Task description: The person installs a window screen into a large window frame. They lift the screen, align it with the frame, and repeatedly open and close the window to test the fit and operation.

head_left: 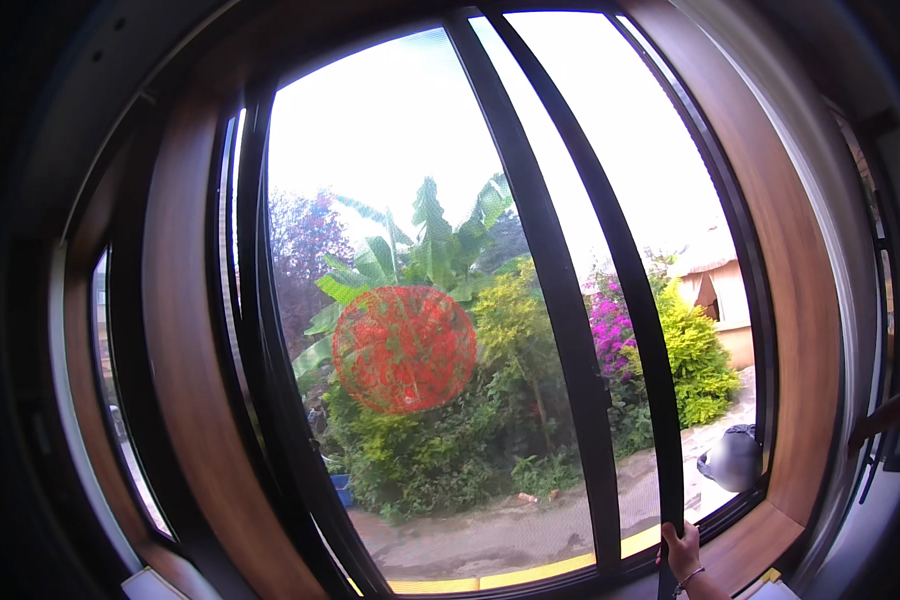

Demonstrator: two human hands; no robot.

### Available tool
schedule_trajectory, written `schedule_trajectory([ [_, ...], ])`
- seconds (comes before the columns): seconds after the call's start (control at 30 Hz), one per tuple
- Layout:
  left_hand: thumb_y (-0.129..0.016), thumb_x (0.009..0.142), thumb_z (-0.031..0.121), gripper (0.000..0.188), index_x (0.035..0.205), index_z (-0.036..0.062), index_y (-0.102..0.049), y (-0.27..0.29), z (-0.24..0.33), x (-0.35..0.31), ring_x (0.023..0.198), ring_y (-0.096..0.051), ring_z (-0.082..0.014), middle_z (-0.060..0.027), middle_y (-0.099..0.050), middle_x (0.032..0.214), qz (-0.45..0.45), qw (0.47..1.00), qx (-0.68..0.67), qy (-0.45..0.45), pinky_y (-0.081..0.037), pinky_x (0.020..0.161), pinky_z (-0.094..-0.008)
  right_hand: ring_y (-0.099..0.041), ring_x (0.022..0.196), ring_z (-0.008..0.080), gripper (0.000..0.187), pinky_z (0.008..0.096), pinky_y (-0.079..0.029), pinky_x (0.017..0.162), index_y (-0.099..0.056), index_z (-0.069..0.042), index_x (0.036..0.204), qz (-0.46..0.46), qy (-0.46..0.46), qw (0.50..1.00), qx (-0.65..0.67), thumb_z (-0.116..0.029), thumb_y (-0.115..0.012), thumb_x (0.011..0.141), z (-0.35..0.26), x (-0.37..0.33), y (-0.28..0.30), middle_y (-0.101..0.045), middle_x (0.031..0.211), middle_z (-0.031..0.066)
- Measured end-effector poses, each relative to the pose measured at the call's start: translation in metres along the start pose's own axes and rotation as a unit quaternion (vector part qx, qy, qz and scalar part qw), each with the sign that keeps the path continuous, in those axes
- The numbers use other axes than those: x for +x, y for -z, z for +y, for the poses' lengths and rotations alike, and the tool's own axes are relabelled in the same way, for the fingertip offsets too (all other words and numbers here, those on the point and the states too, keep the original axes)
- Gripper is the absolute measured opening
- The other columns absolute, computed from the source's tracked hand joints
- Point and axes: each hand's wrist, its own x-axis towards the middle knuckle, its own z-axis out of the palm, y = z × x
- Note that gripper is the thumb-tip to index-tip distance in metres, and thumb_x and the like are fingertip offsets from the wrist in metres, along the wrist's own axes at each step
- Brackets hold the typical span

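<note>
My right hand (682, 552) is at the lower right of the window, its fingers wrapped round the lower end of a dark upright window sash edge (638, 300). A thin bracelet (688, 578) circles that wrist. To the left runs a thicker dark upright bar (540, 230), with a bright strip of view between the two. Beyond this bar, a large glass pane (530, 480) carries a round red lacy decoration (404, 350). My left hand is out of view.
A wooden surround (805, 300) frames the window, with a wooden sill (760, 545) below. Outside are leafy bushes (420, 460), pink flowers (610, 320), a paved strip and a rounded grey object (735, 460). A dim arm (885, 415) shows at the right edge; whose, I cannot tell.
</note>
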Motion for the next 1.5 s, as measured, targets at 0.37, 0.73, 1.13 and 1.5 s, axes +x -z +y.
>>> schedule_trajectory([
  [0.37,-0.060,0.079,0.050,0.060,0.107,-0.0034,-0.056,-0.037,-0.005,0.010,0.084,-0.058,-0.0407,-0.0256,-0.061,0.089,0.009,0.998,-0.052,-0.022,-0.049,0.072,-0.0403,-0.048,0.034,0.0144,0.053,0.0271,-0.040,0.031,-0.046,-0.003,0.073,-0.004,0.014,1.000,0.006,-0.054,-0.062,0.076,0.014,0.026,0.036,-0.044,0.050,0.0027],
  [0.73,-0.064,0.077,0.048,0.051,0.095,0.0001,-0.059,-0.029,0.010,0.029,0.082,-0.063,-0.0249,-0.0118,-0.065,0.082,0.028,0.987,-0.143,-0.061,-0.047,0.071,-0.0330,-0.049,0.037,0.0143,0.051,0.0262,-0.042,0.035,-0.046,-0.005,0.077,-0.025,0.007,0.999,-0.018,-0.054,-0.057,0.080,0.005,0.040,0.009,-0.047,0.053,0.0032],
  [1.13,-0.046,0.088,0.050,0.061,0.091,-0.0099,-0.055,-0.073,-0.017,0.081,0.074,-0.054,-0.0341,-0.0236,-0.059,0.082,0.023,0.997,-0.042,-0.056,-0.043,0.070,-0.0379,-0.055,0.045,0.0131,0.057,0.0246,-0.047,0.044,-0.048,-0.003,0.076,-0.022,0.009,0.999,-0.044,-0.059,-0.056,0.077,0.002,0.088,-0.007,-0.052,0.054,0.0055],
  [1.5,-0.044,0.087,0.056,0.068,0.095,-0.0110,-0.055,-0.077,-0.023,0.089,0.083,-0.054,-0.0283,-0.0220,-0.059,0.092,0.055,0.998,-0.022,-0.015,-0.043,0.079,-0.0341,-0.056,0.056,0.0123,0.052,0.0244,-0.046,0.055,-0.050,-0.004,0.077,-0.117,0.048,0.988,-0.088,-0.056,-0.050,0.082,0.020,0.095,-0.005,-0.056,0.062,0.0050],
])
